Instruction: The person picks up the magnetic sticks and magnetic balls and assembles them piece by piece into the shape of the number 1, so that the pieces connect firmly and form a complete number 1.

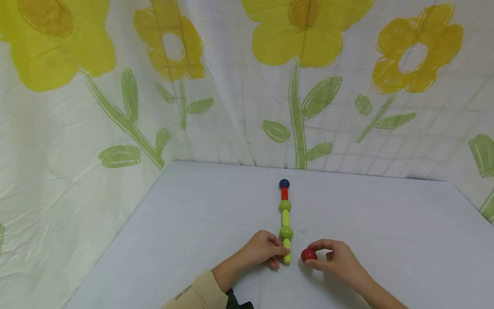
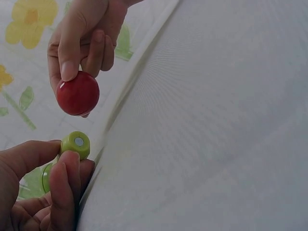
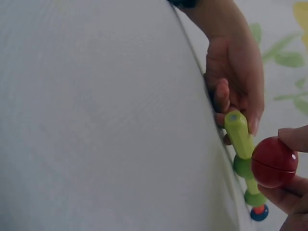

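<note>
A chain of toy rods and balls runs away from me on the white table: a dark blue ball [image 1: 284,184], a red rod [image 1: 284,193], a green ball [image 1: 285,206], a yellow-green rod [image 1: 285,218], another green ball [image 1: 286,233] and a near yellow-green rod [image 1: 287,256]. My left hand [image 1: 265,249] pinches this near rod between thumb and fingers. A silvery disc shows in the rod's free end [image 2: 79,141] in the left wrist view. My right hand [image 1: 339,262] holds a red ball [image 1: 308,255] with a seam, just right of the rod and apart from it.
The white-covered table [image 1: 200,201] spreads around the chain. Behind and to the left hangs a pale curtain [image 1: 231,107] printed with yellow flowers. A dark wristband [image 1: 237,301] and beige sleeve [image 1: 198,292] are on the left arm.
</note>
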Demonstrator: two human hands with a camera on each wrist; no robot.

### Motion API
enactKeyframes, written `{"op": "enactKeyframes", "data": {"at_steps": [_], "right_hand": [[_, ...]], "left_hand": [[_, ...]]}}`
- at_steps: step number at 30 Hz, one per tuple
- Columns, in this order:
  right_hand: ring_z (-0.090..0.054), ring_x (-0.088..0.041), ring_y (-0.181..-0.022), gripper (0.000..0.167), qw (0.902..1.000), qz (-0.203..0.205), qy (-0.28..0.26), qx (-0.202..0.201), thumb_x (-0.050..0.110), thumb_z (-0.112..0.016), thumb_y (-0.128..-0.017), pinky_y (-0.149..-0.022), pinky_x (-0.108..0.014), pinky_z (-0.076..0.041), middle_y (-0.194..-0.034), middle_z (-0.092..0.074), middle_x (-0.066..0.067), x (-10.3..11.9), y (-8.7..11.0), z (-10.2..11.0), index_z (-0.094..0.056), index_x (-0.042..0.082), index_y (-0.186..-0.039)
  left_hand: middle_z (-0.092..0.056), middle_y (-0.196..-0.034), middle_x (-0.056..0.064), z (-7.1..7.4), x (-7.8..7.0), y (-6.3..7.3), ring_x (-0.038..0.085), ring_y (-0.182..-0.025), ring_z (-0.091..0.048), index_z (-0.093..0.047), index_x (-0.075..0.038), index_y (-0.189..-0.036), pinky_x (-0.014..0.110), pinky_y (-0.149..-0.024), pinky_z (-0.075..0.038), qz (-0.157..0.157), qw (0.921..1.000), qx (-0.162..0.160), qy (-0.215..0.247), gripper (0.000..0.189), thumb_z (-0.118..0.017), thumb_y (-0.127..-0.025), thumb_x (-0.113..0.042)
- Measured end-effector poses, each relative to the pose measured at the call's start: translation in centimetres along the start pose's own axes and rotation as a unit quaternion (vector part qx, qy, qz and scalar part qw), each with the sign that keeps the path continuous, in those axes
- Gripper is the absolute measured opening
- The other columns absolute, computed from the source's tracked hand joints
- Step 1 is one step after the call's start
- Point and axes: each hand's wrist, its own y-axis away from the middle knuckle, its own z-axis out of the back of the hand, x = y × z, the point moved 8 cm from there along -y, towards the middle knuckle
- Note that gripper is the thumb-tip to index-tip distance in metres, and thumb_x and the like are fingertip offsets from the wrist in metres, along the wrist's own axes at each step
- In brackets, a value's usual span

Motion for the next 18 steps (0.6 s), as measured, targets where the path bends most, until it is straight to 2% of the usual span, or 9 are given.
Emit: {"op": "enactKeyframes", "data": {"at_steps": [4, 8, 13, 15, 18], "right_hand": [[-0.034, -0.006, -0.047, 0.042, 0.9998, 0.017, 0.0, 0.012, 0.03, -0.079, -0.072, -0.044, -0.019, -0.03, -0.097, -0.067, -0.005, 0.5, 0.3, -0.5, -0.067, 0.005, -0.103], [-0.031, -0.004, -0.045, 0.041, 0.9988, 0.042, 0.002, 0.026, 0.029, -0.079, -0.072, -0.043, -0.018, -0.028, -0.087, -0.064, -0.001, 1.1, 0.5, -1.1, -0.066, 0.006, -0.104], [-0.028, 0.0, -0.044, 0.039, 0.9933, 0.104, 0.009, 0.049, 0.029, -0.076, -0.075, -0.041, -0.017, -0.025, -0.058, -0.045, 0.007, 2.2, 1.0, -2.1, -0.066, 0.006, -0.104], [-0.027, 0.002, -0.044, 0.039, 0.9909, 0.124, 0.007, 0.052, 0.029, -0.076, -0.076, -0.041, -0.016, -0.025, -0.053, -0.036, 0.009, 2.5, 1.2, -2.5, -0.066, 0.006, -0.105], [-0.028, 0.002, -0.044, 0.038, 0.9887, 0.139, 0.0, 0.057, 0.03, -0.076, -0.076, -0.041, -0.016, -0.025, -0.053, -0.033, 0.01, 2.7, 1.3, -2.9, -0.066, 0.008, -0.106]], "left_hand": [[-0.067, -0.061, 0.006, 0.0, -0.1, 0.1, 0.006, -0.042, -0.054, -0.066, -0.004, -0.079, 0.015, -0.041, -0.043, -0.002, 1.0, 0.0, -0.01, 0.016, -0.071, -0.082, -0.019], [-0.066, -0.061, 0.006, 0.0, -0.1, 0.0, 0.006, -0.041, -0.054, -0.065, -0.004, -0.079, 0.015, -0.042, -0.044, -0.003, 0.9999, 0.0, -0.011, 0.016, -0.071, -0.082, -0.019], [-0.066, -0.062, 0.006, 0.0, 0.0, 0.0, 0.006, -0.042, -0.055, -0.066, -0.004, -0.08, 0.015, -0.042, -0.044, -0.003, 1.0, 0.003, -0.005, 0.016, -0.071, -0.082, -0.018], [-0.066, -0.061, 0.005, 0.0, 0.0, 0.0, 0.006, -0.042, -0.055, -0.066, -0.004, -0.08, 0.015, -0.043, -0.044, -0.004, 1.0, 0.003, -0.005, 0.016, -0.071, -0.082, -0.019], [-0.065, -0.061, 0.005, 0.0, 0.1, -0.1, 0.006, -0.042, -0.055, -0.066, -0.003, -0.08, 0.015, -0.043, -0.044, -0.005, 1.0, 0.003, -0.002, 0.016, -0.071, -0.082, -0.019]]}}
